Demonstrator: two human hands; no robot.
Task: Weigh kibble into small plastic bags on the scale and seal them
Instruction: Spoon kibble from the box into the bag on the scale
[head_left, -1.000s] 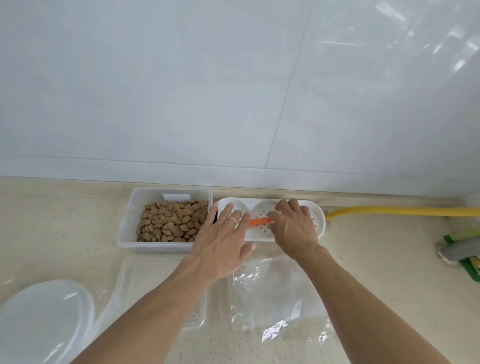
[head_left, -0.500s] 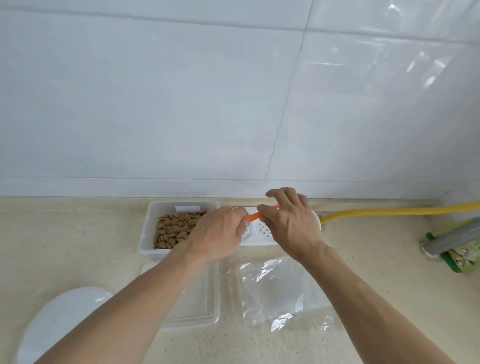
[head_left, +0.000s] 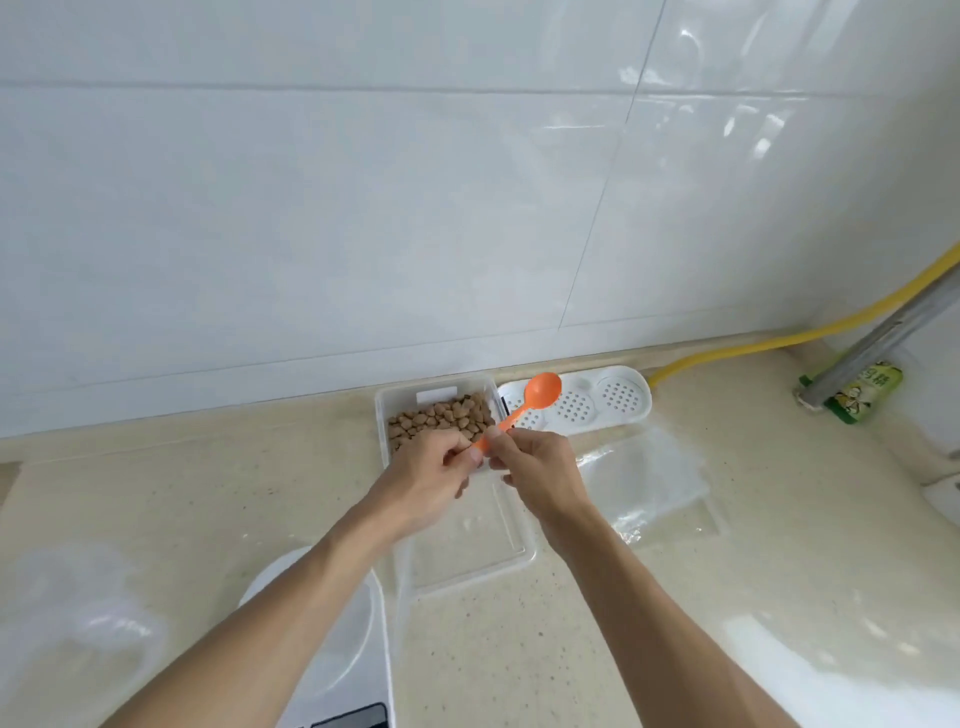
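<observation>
We find the fingertips of both hands meeting on the handle end of the orange spoon (head_left: 524, 404). The left hand (head_left: 434, 480) pinches the very tip between thumb and forefinger; the right hand (head_left: 540, 470) pinches the handle just beside it, fingers curled. The spoon's bowl is raised, empty, above the gap between two containers.

Risks, in our judgement: with two pinches crowded on a short handle, a change of grip could let the spoon twist or drop into the kibble (head_left: 441, 421) and scatter pieces. The plastic bags (head_left: 644, 483) lie flat on the counter to the right, not on the scale (head_left: 332, 665); a limp, unopened bag would likely spill when filled. The scale sits partly under the left forearm and could be nudged.

Containers: the clear tub (head_left: 384, 421) against the wall holds the kibble, roughly a single heap across its floor. The white perforated tray (head_left: 623, 400) beside it holds nothing we can see. A clear shallow lid or tray (head_left: 467, 545) below the hands appears empty. The scale's white dish carries nothing visible; its display is cut off at the frame edge.
</observation>
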